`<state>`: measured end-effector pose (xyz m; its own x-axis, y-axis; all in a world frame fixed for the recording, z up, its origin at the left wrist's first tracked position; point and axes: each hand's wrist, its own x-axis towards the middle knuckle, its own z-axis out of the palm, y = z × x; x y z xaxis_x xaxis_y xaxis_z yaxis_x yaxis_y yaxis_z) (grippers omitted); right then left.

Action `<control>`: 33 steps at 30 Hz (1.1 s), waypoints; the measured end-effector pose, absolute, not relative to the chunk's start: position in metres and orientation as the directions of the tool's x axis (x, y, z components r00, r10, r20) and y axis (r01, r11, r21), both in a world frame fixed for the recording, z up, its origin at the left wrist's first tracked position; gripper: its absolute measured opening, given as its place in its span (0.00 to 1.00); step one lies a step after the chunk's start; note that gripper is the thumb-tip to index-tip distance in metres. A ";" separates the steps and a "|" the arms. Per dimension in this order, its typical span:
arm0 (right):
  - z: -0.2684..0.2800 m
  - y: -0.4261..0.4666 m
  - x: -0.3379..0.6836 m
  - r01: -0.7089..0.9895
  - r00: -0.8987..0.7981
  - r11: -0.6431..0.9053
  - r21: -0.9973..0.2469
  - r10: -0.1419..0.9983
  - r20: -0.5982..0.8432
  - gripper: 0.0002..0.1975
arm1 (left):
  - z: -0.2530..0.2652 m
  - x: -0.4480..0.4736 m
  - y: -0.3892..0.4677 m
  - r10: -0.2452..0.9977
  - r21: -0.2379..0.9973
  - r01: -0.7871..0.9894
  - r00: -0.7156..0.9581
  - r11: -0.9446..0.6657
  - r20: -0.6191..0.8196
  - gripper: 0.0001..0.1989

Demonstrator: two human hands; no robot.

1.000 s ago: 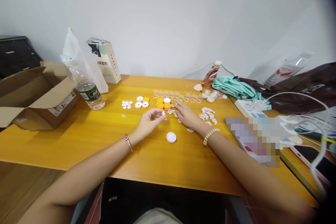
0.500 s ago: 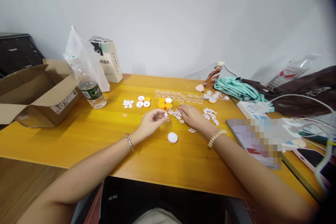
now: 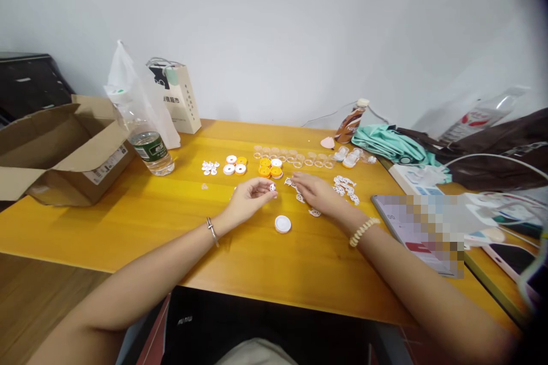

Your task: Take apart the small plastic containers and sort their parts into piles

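Note:
My left hand (image 3: 249, 199) pinches a small white plastic piece (image 3: 273, 187) between thumb and fingertips, above the table. To its right my right hand (image 3: 315, 191) lies palm down, fingers stretched, over a cluster of white openwork plastic pieces (image 3: 300, 198), partly hiding them. One such piece lies just under its wrist side. In front of both hands sits a round white lid-like disc (image 3: 282, 224). Beyond them stand orange and white round parts (image 3: 264, 171) and a row of clear small cups (image 3: 308, 161).
Small white parts (image 3: 209, 167) and more orange and white rounds (image 3: 235, 165) lie left. More openwork pieces (image 3: 345, 188) lie right, near a tablet (image 3: 398, 228). A water bottle (image 3: 149, 151) and cardboard box (image 3: 98, 154) stand left; a drink bottle (image 3: 351, 122) and green cloth (image 3: 389, 145) are back right.
My right hand has drawn some openwork pieces to the right, away from my left hand, and covers more of them. My left hand keeps its pinch on the small white piece.

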<state>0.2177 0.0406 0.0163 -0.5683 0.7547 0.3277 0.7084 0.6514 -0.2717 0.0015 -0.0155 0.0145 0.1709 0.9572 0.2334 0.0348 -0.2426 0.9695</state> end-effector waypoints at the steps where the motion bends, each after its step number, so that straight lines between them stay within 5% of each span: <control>1: 0.020 0.040 0.224 0.719 -0.505 0.603 -0.344 0.794 0.338 0.18 | 0.014 0.001 -0.015 0.957 0.969 0.038 0.172 -0.244 0.234 0.11; 6: 0.022 0.016 0.246 0.764 -0.221 0.415 -0.493 0.887 0.405 0.22 | 0.012 0.001 -0.015 0.953 0.967 0.045 0.185 -0.251 0.239 0.11; 14: -0.012 -0.011 0.221 0.883 -0.348 0.430 -0.190 0.870 0.349 0.44 | 0.012 0.004 -0.017 0.949 0.965 0.072 0.212 -0.251 0.231 0.11; 28: -0.014 0.040 0.202 0.880 -0.291 0.382 -0.283 0.903 0.316 0.41 | 0.010 0.003 -0.017 0.944 0.964 0.091 0.243 -0.251 0.223 0.11; 33: 0.006 0.021 0.195 0.735 -0.343 0.553 -0.392 0.803 0.488 0.23 | 0.012 0.003 -0.019 0.941 0.959 0.093 0.240 -0.269 0.241 0.11</control>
